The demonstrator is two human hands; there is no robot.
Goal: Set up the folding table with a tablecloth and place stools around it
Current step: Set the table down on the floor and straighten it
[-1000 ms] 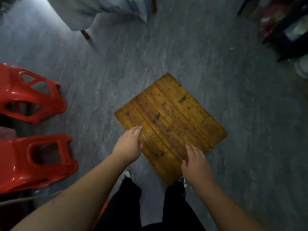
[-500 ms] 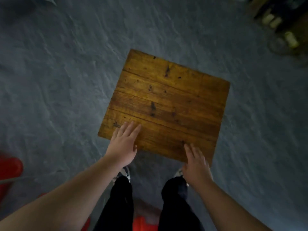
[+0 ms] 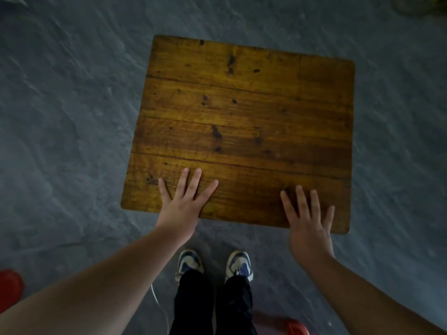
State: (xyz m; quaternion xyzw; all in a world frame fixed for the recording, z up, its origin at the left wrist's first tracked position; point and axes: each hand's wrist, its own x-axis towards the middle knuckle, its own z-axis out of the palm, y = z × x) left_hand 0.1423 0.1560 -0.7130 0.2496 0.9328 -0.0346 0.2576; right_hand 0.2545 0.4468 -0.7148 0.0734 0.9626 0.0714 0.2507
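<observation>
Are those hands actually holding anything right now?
Nothing is gripped. Both the left hand and the right hand lie open, fingers spread flat over the near edge of the wooden tabletop.

Wooden table (image 3: 244, 122) on grey floor (image 3: 60, 117). Left hand (image 3: 181, 206), right hand (image 3: 308, 228) flat, fingers spread, at near edge. Shoes (image 3: 238, 263) below.

Your table top (image 3: 244, 122): amber-brown planks, dark knots. Floor (image 3: 72, 117): mottled blue-grey. Your shoes (image 3: 238, 263): white with blue. Trousers (image 3: 193, 303): black. Red object (image 3: 9, 286) at the left edge.
</observation>
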